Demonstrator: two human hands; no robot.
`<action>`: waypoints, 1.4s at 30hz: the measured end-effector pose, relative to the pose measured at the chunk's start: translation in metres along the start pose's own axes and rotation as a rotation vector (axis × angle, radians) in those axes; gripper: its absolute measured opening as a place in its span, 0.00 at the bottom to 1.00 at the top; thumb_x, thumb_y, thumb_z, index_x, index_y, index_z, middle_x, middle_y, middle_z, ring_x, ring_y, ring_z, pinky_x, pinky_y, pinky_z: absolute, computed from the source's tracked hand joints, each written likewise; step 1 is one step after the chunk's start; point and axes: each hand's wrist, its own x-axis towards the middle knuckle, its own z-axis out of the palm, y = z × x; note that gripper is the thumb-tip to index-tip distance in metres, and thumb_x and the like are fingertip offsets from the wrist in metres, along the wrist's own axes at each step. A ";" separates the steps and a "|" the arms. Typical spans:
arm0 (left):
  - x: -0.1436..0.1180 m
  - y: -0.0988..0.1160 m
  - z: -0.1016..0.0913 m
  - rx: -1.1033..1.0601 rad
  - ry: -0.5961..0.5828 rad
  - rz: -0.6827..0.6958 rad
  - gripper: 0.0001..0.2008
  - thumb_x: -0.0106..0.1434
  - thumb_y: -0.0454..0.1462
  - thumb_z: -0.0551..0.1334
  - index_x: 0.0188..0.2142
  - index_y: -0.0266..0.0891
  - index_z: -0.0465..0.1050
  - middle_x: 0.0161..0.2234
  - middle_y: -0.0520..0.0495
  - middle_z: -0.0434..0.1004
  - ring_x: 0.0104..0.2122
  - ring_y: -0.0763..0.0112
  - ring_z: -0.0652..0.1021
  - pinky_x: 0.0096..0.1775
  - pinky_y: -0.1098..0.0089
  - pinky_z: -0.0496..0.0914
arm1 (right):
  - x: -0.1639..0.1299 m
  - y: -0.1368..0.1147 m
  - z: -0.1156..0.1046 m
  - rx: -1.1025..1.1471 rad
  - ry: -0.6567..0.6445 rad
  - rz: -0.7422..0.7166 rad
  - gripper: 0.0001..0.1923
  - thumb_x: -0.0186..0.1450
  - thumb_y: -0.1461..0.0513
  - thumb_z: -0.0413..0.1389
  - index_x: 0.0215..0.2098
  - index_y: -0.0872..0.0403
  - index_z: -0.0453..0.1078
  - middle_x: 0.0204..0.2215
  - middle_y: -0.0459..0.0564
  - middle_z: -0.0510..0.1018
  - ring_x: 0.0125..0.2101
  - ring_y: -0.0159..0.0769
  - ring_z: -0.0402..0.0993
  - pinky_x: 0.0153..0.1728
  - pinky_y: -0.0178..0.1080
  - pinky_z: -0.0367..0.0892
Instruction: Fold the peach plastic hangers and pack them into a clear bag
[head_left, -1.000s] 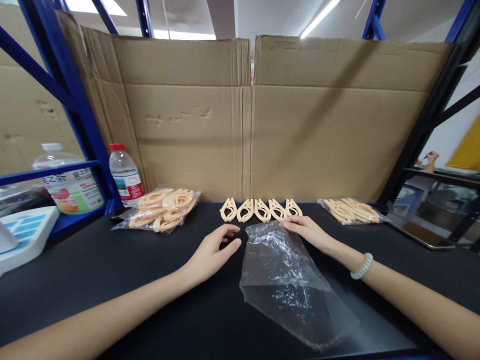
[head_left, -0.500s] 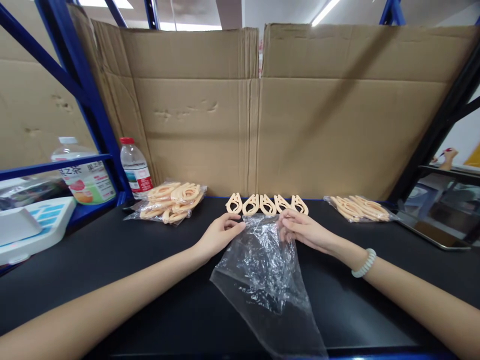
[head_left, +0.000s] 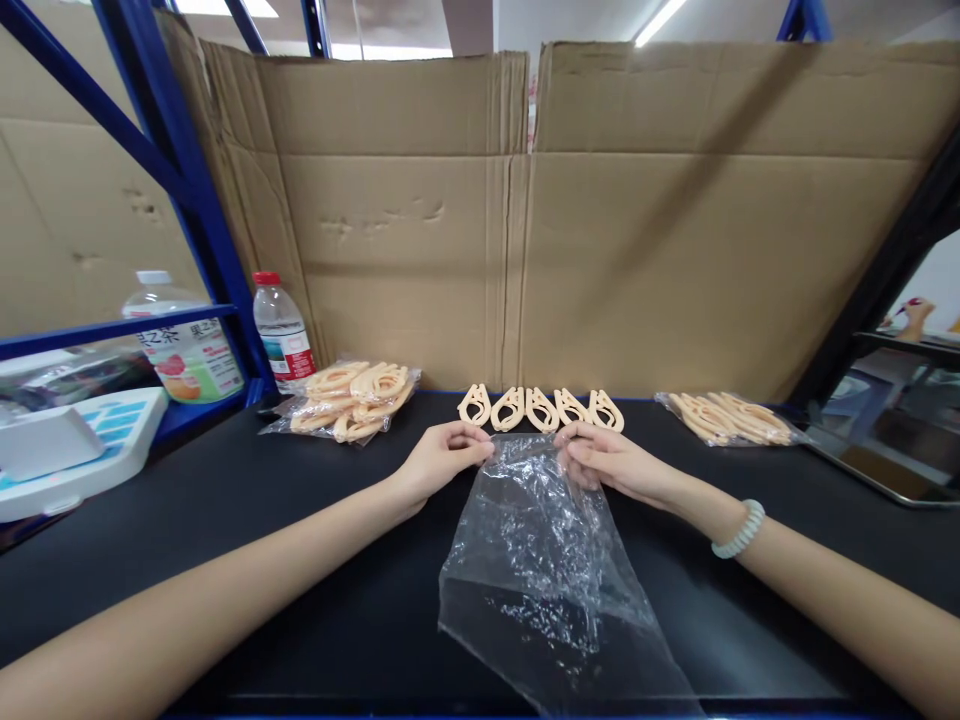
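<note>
Since a moment ago, the left hand [head_left: 442, 456] has closed onto the far edge of the clear plastic bag [head_left: 547, 560], and both hands are now pinching its mouth, the right hand [head_left: 611, 462] gripping the opposite corner. Five peach plastic clips [head_left: 541, 408] are lying in a row just beyond the fingers, with bagged clips [head_left: 349, 400] lying left. The bag is lying crinkled on the black table [head_left: 225, 520], spreading toward the person.
</note>
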 end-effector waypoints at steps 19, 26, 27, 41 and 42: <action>0.000 -0.008 -0.004 -0.159 0.177 0.011 0.16 0.46 0.33 0.70 0.37 0.34 0.74 0.29 0.51 0.76 0.32 0.73 0.76 0.41 0.70 0.69 | -0.006 -0.001 -0.014 0.261 0.142 0.138 0.12 0.58 0.57 0.64 0.26 0.56 0.69 0.25 0.45 0.70 0.27 0.28 0.65 0.31 0.35 0.62; 0.003 -0.006 -0.009 -0.041 0.162 -0.037 0.20 0.44 0.30 0.69 0.39 0.33 0.74 0.34 0.48 0.76 0.34 0.71 0.77 0.45 0.66 0.69 | -0.005 0.000 -0.014 0.156 0.238 0.124 0.13 0.57 0.56 0.63 0.25 0.56 0.67 0.23 0.44 0.70 0.24 0.27 0.64 0.27 0.34 0.60; 0.003 -0.005 -0.010 -0.018 0.152 -0.052 0.20 0.44 0.30 0.69 0.40 0.33 0.74 0.35 0.48 0.76 0.34 0.71 0.77 0.44 0.66 0.69 | -0.005 0.000 -0.015 0.133 0.260 0.128 0.14 0.57 0.56 0.63 0.24 0.56 0.67 0.23 0.44 0.71 0.23 0.27 0.64 0.26 0.34 0.60; 0.003 0.007 -0.019 0.064 0.091 -0.049 0.18 0.48 0.31 0.68 0.41 0.35 0.72 0.39 0.45 0.78 0.31 0.72 0.78 0.39 0.68 0.71 | -0.004 0.002 -0.015 -0.007 0.484 0.026 0.18 0.50 0.52 0.66 0.28 0.55 0.69 0.21 0.45 0.72 0.17 0.25 0.62 0.19 0.34 0.57; 0.002 0.007 -0.017 0.008 0.090 -0.076 0.18 0.49 0.33 0.68 0.41 0.34 0.71 0.38 0.45 0.78 0.30 0.72 0.79 0.39 0.69 0.72 | -0.004 0.002 -0.015 0.002 0.487 0.015 0.18 0.50 0.51 0.66 0.28 0.55 0.69 0.21 0.45 0.72 0.18 0.25 0.62 0.19 0.34 0.58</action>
